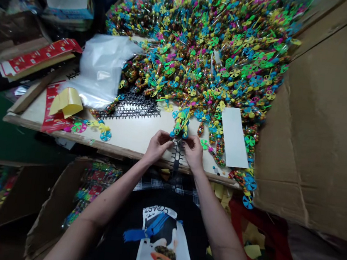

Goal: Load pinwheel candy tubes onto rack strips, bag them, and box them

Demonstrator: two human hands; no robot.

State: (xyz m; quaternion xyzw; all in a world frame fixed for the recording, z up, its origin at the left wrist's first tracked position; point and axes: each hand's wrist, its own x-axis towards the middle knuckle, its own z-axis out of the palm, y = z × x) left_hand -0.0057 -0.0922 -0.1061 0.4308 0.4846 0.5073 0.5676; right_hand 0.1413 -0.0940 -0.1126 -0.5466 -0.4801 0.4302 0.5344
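Near the table's front edge, my left hand and my right hand face each other with fingers pinched. Between them lies a black plastic strip with hooked side teeth, its near end hanging over the edge. Both hands grip the strip's upper part. A small bunch of candy-filled tubes with fan tops, coloured green, yellow and blue, sits at the strip's far end, just beyond my fingertips. How the tubes are fixed to the strip is hidden by the fingers.
A big heap of candy fan toys covers the back of the table. More black strips, clear plastic bags, red printed cards and a white card lie around. A tall cardboard box stands right; an open carton sits below left.
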